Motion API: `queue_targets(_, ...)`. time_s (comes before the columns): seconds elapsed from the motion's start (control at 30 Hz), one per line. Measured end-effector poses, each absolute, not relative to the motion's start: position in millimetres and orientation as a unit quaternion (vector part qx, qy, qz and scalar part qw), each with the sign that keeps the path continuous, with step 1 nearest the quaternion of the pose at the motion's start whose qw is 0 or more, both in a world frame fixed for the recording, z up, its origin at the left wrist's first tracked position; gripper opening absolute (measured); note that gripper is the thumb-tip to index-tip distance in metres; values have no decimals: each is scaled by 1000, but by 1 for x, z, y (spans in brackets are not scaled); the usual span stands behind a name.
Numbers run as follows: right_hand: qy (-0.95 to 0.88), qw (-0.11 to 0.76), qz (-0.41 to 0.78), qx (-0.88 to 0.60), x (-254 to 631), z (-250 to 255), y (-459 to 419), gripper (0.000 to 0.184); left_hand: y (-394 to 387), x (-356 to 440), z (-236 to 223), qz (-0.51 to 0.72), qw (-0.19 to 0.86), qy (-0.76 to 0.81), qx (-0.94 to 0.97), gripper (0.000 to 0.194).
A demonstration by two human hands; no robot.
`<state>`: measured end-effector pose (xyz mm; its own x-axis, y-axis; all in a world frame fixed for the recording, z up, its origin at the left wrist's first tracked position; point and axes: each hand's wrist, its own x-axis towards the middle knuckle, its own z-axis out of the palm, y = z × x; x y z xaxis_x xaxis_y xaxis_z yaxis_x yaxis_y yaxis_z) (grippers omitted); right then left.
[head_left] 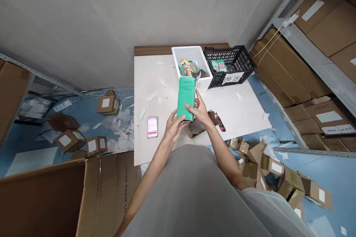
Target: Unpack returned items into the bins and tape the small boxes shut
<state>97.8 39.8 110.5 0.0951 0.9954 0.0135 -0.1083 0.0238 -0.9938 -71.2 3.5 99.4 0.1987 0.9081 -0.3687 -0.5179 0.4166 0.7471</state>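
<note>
A green box (185, 94) with small printed text is held up over the table by both hands. My left hand (174, 126) grips its lower left corner, the thumb on the front face. On the right edge, my right hand (200, 110) is closed around the box with its thumb across the front. Below the hands lies an opened brown cardboard box (197, 128), partly hidden by them. A red and black utility knife (220, 122) rests just right of that carton. To the left, a phone (152, 127) lies on the white tabletop (147, 88).
Behind the hands stand a white bin (191, 52) holding colourful packs and a black crate (236, 62) with green and pink boxes. Shelves of cartons (278, 66) rise at right. A large open carton (111, 192) is at lower left. Small cartons (275, 166) and paper scraps litter the floor.
</note>
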Motion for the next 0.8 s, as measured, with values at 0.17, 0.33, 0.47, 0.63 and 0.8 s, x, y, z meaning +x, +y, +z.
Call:
queue_targets(0.17,-479,548,435,-530,98,114,38,122,3,-62,102,553,628,466,286,86)
queue_targets(0.33,-504,554,376,-545,89,126,37,124,-11,-42,114,593,513,496,372,91)
queue_targets(0.47,-504,571,365,-536,96,128,42,117,-16,-40,115,585,565,463,353,85)
queue_targets(0.63,-474,584,430,-499,118,120,43,126,-7,-46,108,499,715,427,238,72)
queue_targets(0.8,-479,567,453,-493,129,116,41,127,-11,-30,106,488,724,420,247,63)
